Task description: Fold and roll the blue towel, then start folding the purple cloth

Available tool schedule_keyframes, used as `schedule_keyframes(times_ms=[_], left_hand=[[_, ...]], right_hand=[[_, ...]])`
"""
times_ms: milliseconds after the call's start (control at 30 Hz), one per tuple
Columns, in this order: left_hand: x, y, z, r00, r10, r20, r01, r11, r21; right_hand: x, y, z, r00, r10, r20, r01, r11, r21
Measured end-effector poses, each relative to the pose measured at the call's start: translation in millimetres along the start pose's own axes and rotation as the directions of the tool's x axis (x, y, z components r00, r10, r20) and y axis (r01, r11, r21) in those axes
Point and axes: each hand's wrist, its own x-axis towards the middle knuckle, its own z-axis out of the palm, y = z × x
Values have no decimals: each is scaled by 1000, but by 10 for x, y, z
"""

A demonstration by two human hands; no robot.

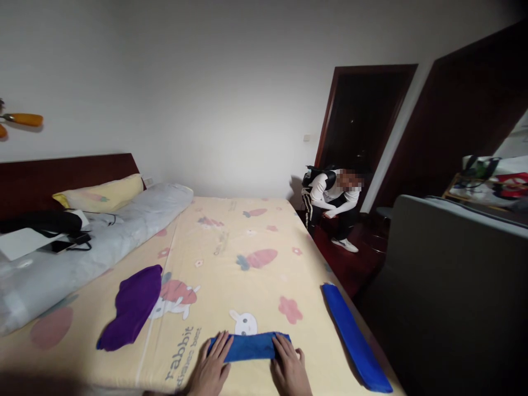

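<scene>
A small blue cloth (249, 346), folded into a narrow band, lies on the yellow cartoon-print bedsheet (231, 258) near the bed's front edge. My left hand (211, 367) rests flat on the cloth's left end, fingers spread. My right hand (289, 369) presses flat on its right end. Neither hand grips it. A second blue cloth (353, 336), folded long, lies along the bed's right edge. A purple cloth (132, 308) lies loosely spread to the left of my hands.
A rolled grey quilt (94, 242), a yellow pillow (101, 192), black items and white paper sit by the dark headboard at left. Another person (332, 203) sits by the dark door beyond the bed. A grey cabinet (454, 275) stands at right.
</scene>
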Motion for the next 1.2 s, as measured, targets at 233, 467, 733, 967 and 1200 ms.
schedule_keyframes(times_ms=[233,467,733,967,1200], left_hand=[[190,91,-140,977,-143,158,153,987,-57],[342,51,-236,974,-163,157,186,972,-141],[413,135,-152,932,-360,23,343,865,-366],[523,533,-76,921,-369,127,360,678,-641],[304,842,143,863,-420,282,483,519,-705]], right_hand=[[159,-56,-124,999,11,38,-12,999,39],[522,-105,-608,980,38,194,-73,982,173],[1003,-596,-1589,975,-142,173,59,908,415],[795,-1470,-2164,961,-275,-21,232,763,603],[618,-1520,-1921,971,-233,63,129,723,679]])
